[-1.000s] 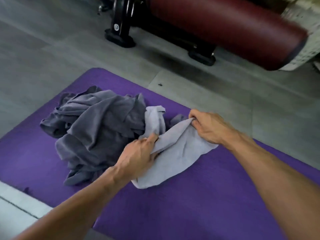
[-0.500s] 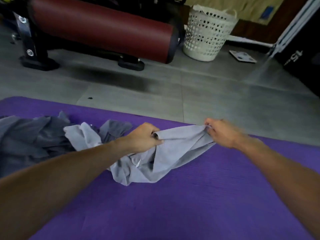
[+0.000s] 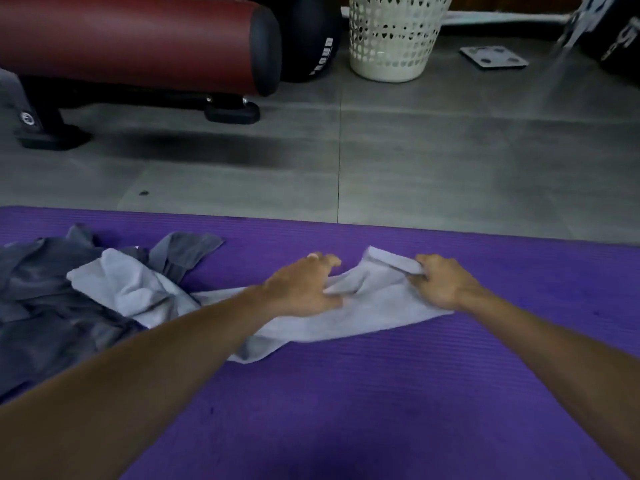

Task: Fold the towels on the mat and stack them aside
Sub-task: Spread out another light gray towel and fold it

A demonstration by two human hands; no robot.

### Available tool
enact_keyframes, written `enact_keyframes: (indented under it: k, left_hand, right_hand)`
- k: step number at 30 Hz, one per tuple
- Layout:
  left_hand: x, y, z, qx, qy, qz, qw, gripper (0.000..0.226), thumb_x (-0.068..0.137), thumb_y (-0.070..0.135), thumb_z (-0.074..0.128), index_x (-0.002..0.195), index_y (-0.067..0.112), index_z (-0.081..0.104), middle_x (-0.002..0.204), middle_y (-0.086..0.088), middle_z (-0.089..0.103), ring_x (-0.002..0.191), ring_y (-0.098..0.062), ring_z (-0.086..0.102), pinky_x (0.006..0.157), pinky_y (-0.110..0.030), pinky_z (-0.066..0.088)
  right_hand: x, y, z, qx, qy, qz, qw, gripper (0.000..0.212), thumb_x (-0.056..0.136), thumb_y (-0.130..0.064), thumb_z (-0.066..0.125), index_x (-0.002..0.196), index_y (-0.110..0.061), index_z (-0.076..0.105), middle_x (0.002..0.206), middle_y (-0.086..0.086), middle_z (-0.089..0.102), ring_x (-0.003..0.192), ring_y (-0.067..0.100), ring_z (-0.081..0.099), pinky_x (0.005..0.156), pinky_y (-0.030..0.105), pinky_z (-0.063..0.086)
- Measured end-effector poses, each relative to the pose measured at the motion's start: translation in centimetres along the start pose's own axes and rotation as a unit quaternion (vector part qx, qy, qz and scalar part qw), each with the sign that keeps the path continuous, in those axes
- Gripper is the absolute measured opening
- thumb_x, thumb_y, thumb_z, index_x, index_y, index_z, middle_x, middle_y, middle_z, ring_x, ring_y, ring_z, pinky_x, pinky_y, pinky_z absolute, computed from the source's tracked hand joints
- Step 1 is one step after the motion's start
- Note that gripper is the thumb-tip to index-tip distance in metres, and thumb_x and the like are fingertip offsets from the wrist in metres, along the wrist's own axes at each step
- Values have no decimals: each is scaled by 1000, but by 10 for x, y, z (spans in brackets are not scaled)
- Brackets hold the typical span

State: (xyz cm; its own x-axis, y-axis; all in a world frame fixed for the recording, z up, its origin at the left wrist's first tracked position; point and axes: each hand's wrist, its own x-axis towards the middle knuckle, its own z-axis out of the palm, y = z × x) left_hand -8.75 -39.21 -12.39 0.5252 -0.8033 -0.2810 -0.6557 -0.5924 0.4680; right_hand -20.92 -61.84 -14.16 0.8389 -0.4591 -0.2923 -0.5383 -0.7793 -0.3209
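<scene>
Towel: your light grey towel lies crumpled across the purple mat, stretched between your two hands, with its left end trailing back into the pile.
Right hand: your right hand rests on the towel's right end, and its grip is pinched on the far right corner, which stands folded up just above the fingers.
Left hand: your left hand sits on the middle of the towel with its grip half spread, fingers curled loosely over the cloth; you cannot tell from here whether it pinches any fabric.
Pile: the dark grey towels lie heaped on the mat's left side, touching the light towel's left end, which rides partly on top of them.
Mat: the stretch of mat nearest you and to the right of your right hand is bare purple.
Beyond the mat: grey floor tiles, then a dark red padded roll on black feet at the far left, a black ball beside it, a white perforated basket and a flat square scale to the right.
Writing: white letters run up the black ball, too blurred to read with certainty; more white letters on a black object at the far right edge are cut off.
</scene>
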Motion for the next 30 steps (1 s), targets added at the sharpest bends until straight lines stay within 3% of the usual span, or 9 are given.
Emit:
enact_keyframes:
  k: [4,7,10,13,17,20,24,27,30]
  left_hand:
    - [11,-17,60,225,-98,-58,968,100,79,59,64,152,17,12,148,-10,35,136,-30,35,112,-45,27]
    - [16,-25,94,275,-102,-96,951,77,87,52,55,148,18,23,149,-9,37,136,-30,37,113,-44,24]
    - [20,-20,114,315,-12,-43,948,38,92,26,47,129,18,50,127,-7,60,113,-29,60,97,-38,38]
    - [18,-6,117,272,29,-9,962,38,82,17,56,120,15,58,109,-7,67,93,-31,68,77,-39,51]
    - [26,31,106,236,121,58,963,43,66,17,72,108,16,64,89,-2,68,72,-24,69,49,-30,52]
    - [40,58,110,156,196,132,959,26,73,19,63,98,10,65,81,-4,65,63,-26,66,42,-29,47]
    - [53,78,125,101,117,154,976,39,87,31,49,123,18,55,109,-3,57,95,-23,61,71,-38,55]
    - [41,59,134,202,-34,176,963,62,88,50,54,143,27,36,135,1,42,120,-19,45,98,-35,39]
    - [11,25,131,255,-102,182,944,82,75,74,49,143,30,36,151,5,31,139,-16,31,116,-36,23]
  right_hand:
    - [3,78,3,-97,-79,37,992,16,92,-32,51,80,-22,49,97,9,61,101,34,60,73,34,44]
    - [13,103,9,-170,-102,38,979,59,87,-45,58,136,-20,38,134,10,48,121,34,51,94,41,46]
    - [27,82,25,-91,-5,-128,987,90,79,-58,64,151,-27,20,153,1,30,138,27,33,108,45,33]
    - [35,49,57,-111,-100,-287,946,102,68,-74,60,151,-31,19,155,-9,28,144,16,24,116,45,22]
    - [33,50,79,-76,-102,-312,941,38,91,-35,55,128,-29,54,119,-3,62,111,22,59,90,34,39]
    - [22,85,44,8,-161,-236,958,9,92,-36,51,93,-39,59,96,-6,66,90,22,64,81,39,50]
    - [6,163,-24,-49,-220,-94,970,13,89,-35,62,80,-26,62,83,-9,66,84,16,63,79,37,51]
    - [-13,183,-33,-210,-222,-15,952,25,88,-41,62,108,-26,62,114,-3,65,104,19,60,91,34,47]
    - [-38,155,0,-233,-94,-45,967,55,86,-41,59,137,-29,44,133,-1,49,124,23,48,99,37,40]
